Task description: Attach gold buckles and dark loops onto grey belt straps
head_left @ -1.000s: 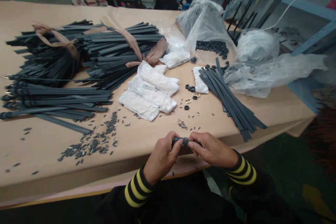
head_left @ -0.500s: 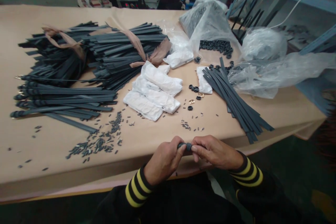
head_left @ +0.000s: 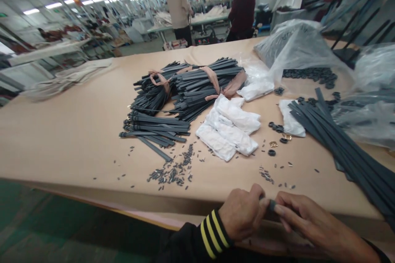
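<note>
At the table's near edge, my left hand (head_left: 245, 213) and my right hand (head_left: 304, 215) pinch a dark grey strap (head_left: 272, 205) between them. Only a short rolled or looped part of it shows; fingers cover the rest. Just beyond lie small grey pieces (head_left: 266, 175), a black ring (head_left: 272, 153) and gold-coloured buckles (head_left: 273, 144). On the right, a fan of loose grey straps (head_left: 342, 144) reaches toward the table edge. Finished-looking straps with looped ends (head_left: 157, 125) are stacked to the left, above a heap of small grey pieces (head_left: 173, 174).
White packets (head_left: 228, 129) lie mid-table, before strap bundles tied with brownish cloth (head_left: 210, 78). A clear plastic bag (head_left: 296, 45) spills black rings (head_left: 311, 76). Folded fabric (head_left: 68, 76) lies far left. Two people (head_left: 179, 4) are behind the table, apart from me.
My view has tilted up and swung left, so the table's contents appear farther right and more of the room shows. Both hands stay closed on the strap, close together.
</note>
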Available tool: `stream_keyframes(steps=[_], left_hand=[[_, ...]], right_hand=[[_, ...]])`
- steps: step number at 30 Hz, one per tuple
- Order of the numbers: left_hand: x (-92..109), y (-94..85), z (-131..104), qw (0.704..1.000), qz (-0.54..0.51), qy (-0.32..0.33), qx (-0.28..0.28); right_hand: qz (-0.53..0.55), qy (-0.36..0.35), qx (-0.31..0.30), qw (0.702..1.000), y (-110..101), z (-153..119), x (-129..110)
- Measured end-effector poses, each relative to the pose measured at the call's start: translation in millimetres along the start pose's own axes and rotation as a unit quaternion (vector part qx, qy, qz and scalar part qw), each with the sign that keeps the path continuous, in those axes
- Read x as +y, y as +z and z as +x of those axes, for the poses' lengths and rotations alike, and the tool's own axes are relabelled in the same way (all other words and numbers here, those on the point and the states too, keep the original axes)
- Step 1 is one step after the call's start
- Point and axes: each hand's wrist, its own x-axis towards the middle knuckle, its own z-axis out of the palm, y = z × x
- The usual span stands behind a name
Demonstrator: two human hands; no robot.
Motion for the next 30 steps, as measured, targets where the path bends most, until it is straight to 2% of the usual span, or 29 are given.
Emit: stream_keyframes(steps=[2, 4, 7, 13, 17, 20, 23, 25, 27, 28, 30], left_hand=[[-2.8, 0.1, 1.1, 0.998, -0.060, -0.022, 0.000], [-4.3, 0.5, 0.8, 0.994, -0.107, -0.027, -0.014], [-3.9, 1.1, -0.9, 0.992, -0.115, -0.026, -0.035], [-7.0, -0.1, 1.6, 0.984, -0.165, -0.050, -0.053], [-9.2, -2.9, 5.6, 0.962, -0.258, -0.066, -0.056], [-9.2, -3.6, 5.9, 0.943, -0.321, -0.069, -0.047], [-12.8, -2.2, 8.0, 0.917, -0.384, -0.085, -0.068], [-20.5, -7.1, 11.5, 0.905, -0.406, -0.099, -0.085], [-35.1, -24.2, 14.9, 0.913, -0.385, -0.114, -0.072], [-45.0, -38.1, 15.7, 0.922, -0.362, -0.126, -0.050], [-67.0, -74.0, 14.1, 0.934, -0.311, -0.174, 0.033]], right_hand=[[-0.012, -0.003, -0.001, 1.000, -0.6, 2.0, 0.8], [0.001, 0.007, -0.030, 1.000, -1.4, 2.3, 1.4], [0.027, 0.027, -0.060, 0.997, -3.2, 0.7, -3.4], [0.007, -0.004, -0.023, 1.000, -3.2, 4.2, -20.5], [-0.053, -0.039, 0.029, 0.997, 0.5, 7.7, -20.7], [-0.016, -0.046, 0.050, 0.998, 5.1, 11.2, -18.0], [0.053, -0.034, 0.035, 0.997, 8.6, 20.1, -15.8], [0.035, -0.045, 0.028, 0.998, 4.4, 27.9, -14.0], [-0.037, -0.065, 0.081, 0.994, -10.2, 33.8, -9.9], [-0.081, -0.067, 0.138, 0.985, -21.8, 35.0, -5.9], [-0.164, -0.030, 0.279, 0.946, -51.6, 33.8, 6.6]])
